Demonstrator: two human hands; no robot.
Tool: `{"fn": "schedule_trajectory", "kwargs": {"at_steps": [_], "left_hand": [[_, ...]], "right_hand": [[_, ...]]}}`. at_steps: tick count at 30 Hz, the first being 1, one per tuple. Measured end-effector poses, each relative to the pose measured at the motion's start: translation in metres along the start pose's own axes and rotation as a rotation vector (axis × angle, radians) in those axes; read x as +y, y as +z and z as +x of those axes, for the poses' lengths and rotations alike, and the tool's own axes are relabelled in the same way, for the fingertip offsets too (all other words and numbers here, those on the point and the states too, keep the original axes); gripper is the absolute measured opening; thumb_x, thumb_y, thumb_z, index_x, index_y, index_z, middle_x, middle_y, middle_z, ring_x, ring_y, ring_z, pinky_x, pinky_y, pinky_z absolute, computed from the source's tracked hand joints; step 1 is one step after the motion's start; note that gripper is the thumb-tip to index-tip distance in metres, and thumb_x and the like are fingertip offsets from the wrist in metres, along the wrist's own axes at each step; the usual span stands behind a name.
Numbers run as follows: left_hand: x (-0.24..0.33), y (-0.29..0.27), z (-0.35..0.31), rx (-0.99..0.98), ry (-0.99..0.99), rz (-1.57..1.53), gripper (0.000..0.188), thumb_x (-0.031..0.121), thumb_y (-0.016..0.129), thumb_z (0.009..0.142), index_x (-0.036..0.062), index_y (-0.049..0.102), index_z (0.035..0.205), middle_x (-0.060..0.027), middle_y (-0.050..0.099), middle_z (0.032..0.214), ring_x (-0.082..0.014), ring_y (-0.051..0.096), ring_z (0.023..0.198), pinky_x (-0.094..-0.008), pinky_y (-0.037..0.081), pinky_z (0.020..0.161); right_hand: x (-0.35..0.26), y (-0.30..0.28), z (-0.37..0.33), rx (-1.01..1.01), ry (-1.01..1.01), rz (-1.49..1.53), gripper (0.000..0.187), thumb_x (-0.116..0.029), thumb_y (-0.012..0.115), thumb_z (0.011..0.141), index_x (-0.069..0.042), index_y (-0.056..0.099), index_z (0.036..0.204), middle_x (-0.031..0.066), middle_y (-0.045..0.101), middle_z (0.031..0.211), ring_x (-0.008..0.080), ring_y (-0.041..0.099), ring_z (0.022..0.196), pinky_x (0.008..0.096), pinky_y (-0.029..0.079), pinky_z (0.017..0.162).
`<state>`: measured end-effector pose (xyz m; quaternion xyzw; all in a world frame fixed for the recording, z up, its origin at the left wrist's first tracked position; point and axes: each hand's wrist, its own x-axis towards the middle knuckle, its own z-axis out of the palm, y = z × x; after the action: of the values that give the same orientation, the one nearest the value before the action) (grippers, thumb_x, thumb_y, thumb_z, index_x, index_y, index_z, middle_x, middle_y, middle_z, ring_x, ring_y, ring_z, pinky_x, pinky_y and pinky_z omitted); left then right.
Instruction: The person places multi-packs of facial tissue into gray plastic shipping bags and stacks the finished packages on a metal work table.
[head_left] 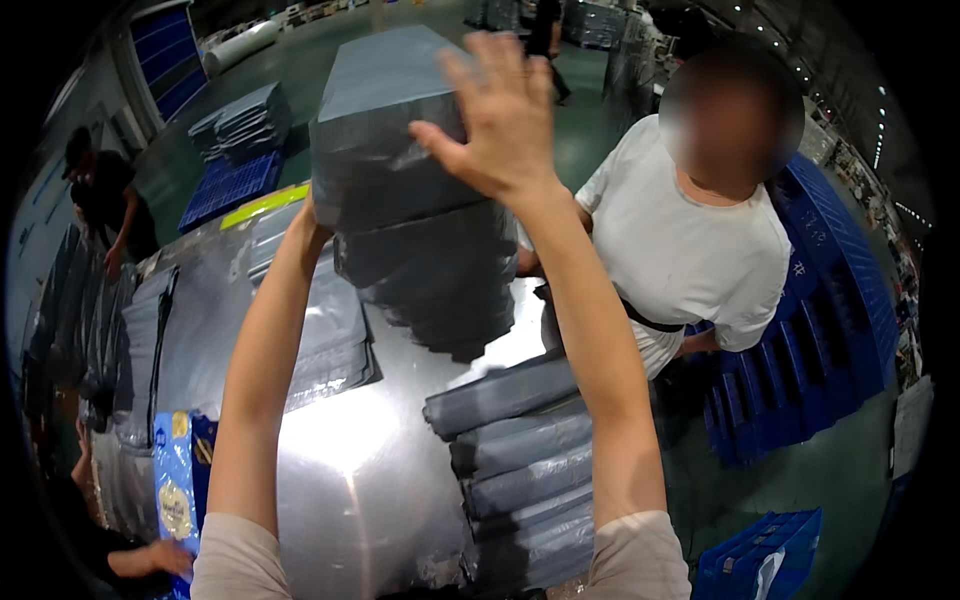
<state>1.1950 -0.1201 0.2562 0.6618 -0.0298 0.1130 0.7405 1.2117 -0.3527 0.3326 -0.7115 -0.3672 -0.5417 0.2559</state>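
A tall stack of grey plastic bags [395, 150] stands at the far side of the metal table, its upper bundle squared off and its lower layers uneven. My right hand [505, 125] is raised at the stack's upper right corner, fingers spread and slightly blurred; whether it touches the plastic I cannot tell. Low on the stack's left side is my left hand [313, 220], with its fingers hidden by the bags. Folded grey bundles [525, 455] lie in a row by my right forearm. More flat grey bags [325, 335] rest inside my left forearm.
The shiny metal table [350, 480] spreads below my arms. A person in white [700, 250] stands close on the right, before stacked blue crates [800, 350]. Another person [105, 190] bends over grey bags at the left. A blue package [175, 480] lies near my left elbow.
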Motion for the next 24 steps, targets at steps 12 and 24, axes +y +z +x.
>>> {"fn": "schedule_trajectory", "kwargs": {"at_steps": [12, 24], "left_hand": [[0.083, 0.033, -0.048, 0.238, 0.269, -0.088, 0.07, 0.044, 0.05, 0.087, -0.0025, 0.03, 0.136, -0.0216, 0.034, 0.139, -0.0315, 0.038, 0.125, -0.0346, 0.033, 0.101], [-0.057, -0.154, -0.203, 0.479, -0.119, 0.411, 0.08, 0.047, 0.055, 0.084, 0.0017, 0.021, 0.141, -0.023, 0.031, 0.14, -0.032, 0.032, 0.13, -0.0395, 0.027, 0.104]], "right_hand": [[0.021, 0.04, 0.068, -0.982, 0.765, -0.232, 0.087, -0.062, 0.042, 0.075, -0.011, 0.023, 0.143, 0.0254, 0.033, 0.139, 0.0409, 0.035, 0.127, 0.0591, 0.023, 0.1], [-0.12, -0.036, -0.059, 0.0, 0.165, -0.147, 0.051, -0.028, 0.061, 0.079, -0.002, 0.048, 0.121, 0.0197, 0.047, 0.124, 0.037, 0.04, 0.118, 0.0487, 0.027, 0.099]]}}
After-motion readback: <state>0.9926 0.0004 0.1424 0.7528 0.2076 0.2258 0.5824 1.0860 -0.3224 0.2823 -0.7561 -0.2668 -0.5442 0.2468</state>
